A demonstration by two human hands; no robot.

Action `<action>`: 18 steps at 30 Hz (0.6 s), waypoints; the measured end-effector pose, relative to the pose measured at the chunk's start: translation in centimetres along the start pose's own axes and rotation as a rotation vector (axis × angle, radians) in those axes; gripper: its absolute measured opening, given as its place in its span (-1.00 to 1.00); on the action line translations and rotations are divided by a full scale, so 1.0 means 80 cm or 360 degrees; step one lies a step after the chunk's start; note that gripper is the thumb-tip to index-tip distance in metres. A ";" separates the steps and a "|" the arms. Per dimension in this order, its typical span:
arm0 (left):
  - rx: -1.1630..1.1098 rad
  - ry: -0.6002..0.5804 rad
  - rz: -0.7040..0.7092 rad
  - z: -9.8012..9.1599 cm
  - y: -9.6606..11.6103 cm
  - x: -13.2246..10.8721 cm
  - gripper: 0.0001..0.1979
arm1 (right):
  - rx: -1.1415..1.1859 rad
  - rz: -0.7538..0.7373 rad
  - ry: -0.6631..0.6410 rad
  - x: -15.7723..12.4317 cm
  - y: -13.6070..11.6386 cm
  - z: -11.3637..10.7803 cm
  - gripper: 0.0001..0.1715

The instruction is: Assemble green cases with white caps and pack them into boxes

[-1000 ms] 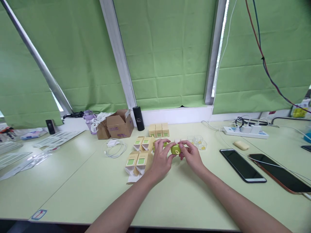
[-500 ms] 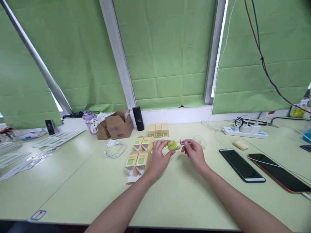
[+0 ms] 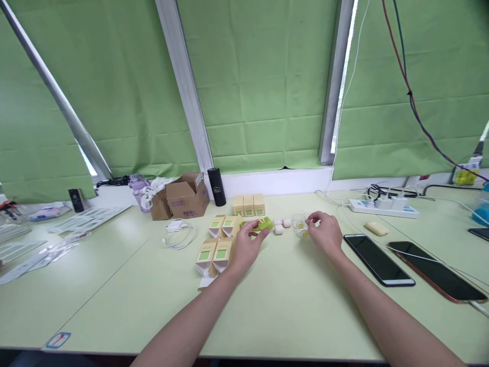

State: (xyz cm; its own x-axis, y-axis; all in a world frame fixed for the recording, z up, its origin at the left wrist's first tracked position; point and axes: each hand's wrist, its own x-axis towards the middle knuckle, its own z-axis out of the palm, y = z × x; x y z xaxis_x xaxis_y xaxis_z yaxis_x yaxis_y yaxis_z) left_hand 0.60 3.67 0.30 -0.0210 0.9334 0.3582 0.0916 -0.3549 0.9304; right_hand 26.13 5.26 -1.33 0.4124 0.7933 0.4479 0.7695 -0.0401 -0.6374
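Note:
My left hand (image 3: 248, 243) is closed around a small, rounded green case (image 3: 264, 223) with a pale yellow detail on top. Just right of it, several small whitish-pink pieces (image 3: 278, 230) sit close together on the table. My right hand (image 3: 324, 232) pinches the right side of a clear plastic container (image 3: 300, 223) with small yellow spots showing in it. Left of my left hand stand cream cardboard boxes (image 3: 222, 251) with green labels, their near flaps open. The fingers partly hide the green case and the container.
More cream boxes (image 3: 248, 205) stand behind. A brown carton (image 3: 187, 196), a black cylinder (image 3: 217, 187) and a white cable (image 3: 181, 234) lie to the left. Toward the right are a phone (image 3: 378, 260), another phone (image 3: 435, 270), a cream oval object (image 3: 376, 228) and a power strip (image 3: 384, 208).
My right hand has moved right, away from the green case to the clear container, which now lies further left. The whitish pieces beside the green case have come into view.

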 end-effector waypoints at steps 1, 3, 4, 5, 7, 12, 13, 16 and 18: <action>-0.0047 0.0003 -0.0050 0.000 -0.002 0.002 -0.52 | -0.0141 -0.0119 -0.0042 -0.002 -0.002 -0.001 -0.79; -0.0120 0.0032 -0.0158 0.000 -0.006 0.006 -0.47 | -0.0393 -0.0342 -0.0107 -0.007 -0.007 -0.001 -0.78; -0.0150 0.0044 -0.0201 -0.001 -0.008 0.008 -0.46 | -0.0493 -0.0424 -0.0127 -0.011 -0.009 -0.001 -0.77; -0.0177 0.0045 -0.0229 -0.001 -0.009 0.009 -0.45 | -0.0575 -0.0492 -0.0144 -0.014 -0.012 -0.001 -0.76; -0.0228 0.0019 -0.0234 -0.001 -0.011 0.011 -0.46 | -0.0720 -0.0595 -0.0189 -0.020 -0.015 0.000 -0.77; -0.0355 -0.0081 -0.0193 -0.003 -0.016 0.012 -0.46 | -0.0878 -0.0739 -0.0236 -0.028 -0.020 -0.001 -0.78; -0.0382 -0.0093 -0.0195 -0.004 -0.017 0.012 -0.47 | -0.0859 -0.0756 -0.0245 -0.029 -0.023 -0.002 -0.79; -0.0451 -0.0093 -0.0217 -0.004 -0.019 0.012 -0.49 | -0.0735 -0.0861 -0.0308 -0.038 -0.036 -0.005 -0.84; -0.0490 -0.0087 -0.0235 -0.005 -0.019 0.011 -0.49 | -0.0629 -0.0991 -0.0370 -0.049 -0.049 -0.006 -0.85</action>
State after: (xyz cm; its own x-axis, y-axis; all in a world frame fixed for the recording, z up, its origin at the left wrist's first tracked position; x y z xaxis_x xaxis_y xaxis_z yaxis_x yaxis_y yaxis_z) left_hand 0.07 5.03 -0.80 0.0425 0.9743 0.2212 -0.2133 -0.2075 0.9547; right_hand 21.72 1.99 -0.29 -0.2329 0.8461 0.4794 0.9610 0.2760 -0.0202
